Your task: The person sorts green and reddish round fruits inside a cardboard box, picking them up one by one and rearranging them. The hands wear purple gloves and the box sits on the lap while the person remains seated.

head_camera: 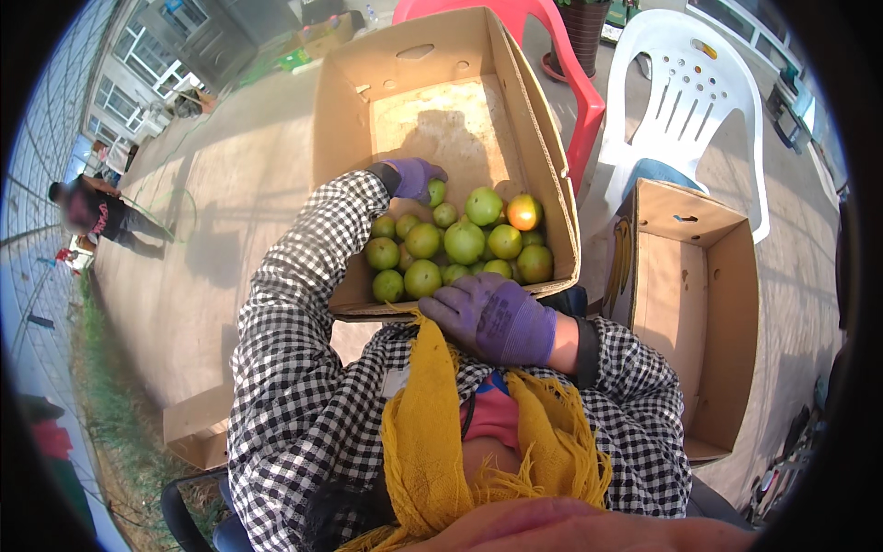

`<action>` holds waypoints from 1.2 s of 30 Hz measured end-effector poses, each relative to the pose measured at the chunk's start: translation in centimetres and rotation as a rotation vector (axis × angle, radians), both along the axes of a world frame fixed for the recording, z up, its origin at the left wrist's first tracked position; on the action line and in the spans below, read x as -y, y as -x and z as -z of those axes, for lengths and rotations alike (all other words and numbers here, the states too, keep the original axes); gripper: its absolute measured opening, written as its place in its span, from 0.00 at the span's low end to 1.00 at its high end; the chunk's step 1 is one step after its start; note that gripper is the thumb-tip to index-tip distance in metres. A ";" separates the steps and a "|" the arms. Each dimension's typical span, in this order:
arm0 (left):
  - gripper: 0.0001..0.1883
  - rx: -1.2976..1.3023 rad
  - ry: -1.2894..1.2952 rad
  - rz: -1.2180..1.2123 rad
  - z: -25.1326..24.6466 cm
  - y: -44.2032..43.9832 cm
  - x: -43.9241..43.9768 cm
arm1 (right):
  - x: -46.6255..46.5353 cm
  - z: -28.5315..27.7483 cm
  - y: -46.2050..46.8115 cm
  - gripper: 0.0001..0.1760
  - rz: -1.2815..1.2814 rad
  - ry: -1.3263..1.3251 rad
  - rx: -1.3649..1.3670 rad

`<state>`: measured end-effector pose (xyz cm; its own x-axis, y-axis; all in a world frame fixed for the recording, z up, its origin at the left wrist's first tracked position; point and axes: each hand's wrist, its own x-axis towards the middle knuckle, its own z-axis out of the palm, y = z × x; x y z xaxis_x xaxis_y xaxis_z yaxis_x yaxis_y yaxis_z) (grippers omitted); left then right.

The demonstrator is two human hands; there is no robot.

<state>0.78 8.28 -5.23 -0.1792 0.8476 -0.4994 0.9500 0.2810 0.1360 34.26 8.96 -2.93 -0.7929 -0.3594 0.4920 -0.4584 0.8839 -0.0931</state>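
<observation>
A large cardboard box (345,117) lies open in front of me, with several green tomatoes (464,241) gathered at its near end. One tomato (524,212) at the right is turning orange. My left hand (416,178), in a purple glove, reaches into the box over its left side, its fingers at a small green tomato (436,192); whether they grip it is hard to tell. My right hand (493,319), also gloved in purple, lies on the near rim, beside the end of a yellow scarf (431,407). Its fingertips are bent and partly hidden.
An open cardboard box (738,345) stands at the right, before a white plastic chair (676,96). A red plastic chair (586,103) is behind the large box. A smaller cardboard box (200,421) sits at lower left. Another person (96,214) stands far left near a green hose.
</observation>
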 end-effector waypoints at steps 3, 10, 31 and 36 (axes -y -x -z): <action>0.40 -0.176 -0.047 0.008 2.7 1.9 -0.2 | 0.1 -0.1 0.1 0.20 -0.011 0.011 -0.004; 0.40 -0.131 -0.098 -0.049 3.9 1.8 0.1 | 0.0 -0.3 0.3 0.24 0.017 0.000 0.080; 0.26 -0.314 0.095 0.012 2.2 -0.9 0.0 | 0.1 0.0 0.4 0.20 0.004 0.000 0.042; 0.24 -0.350 0.166 0.083 3.2 -1.9 -0.8 | 0.0 -0.3 0.3 0.21 -0.003 -0.005 0.048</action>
<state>2.68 9.12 -8.43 -0.2971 0.7795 -0.5515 0.9513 0.1920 -0.2410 33.95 8.95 -2.62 -0.8145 -0.3644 0.4514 -0.4563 0.8830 -0.1106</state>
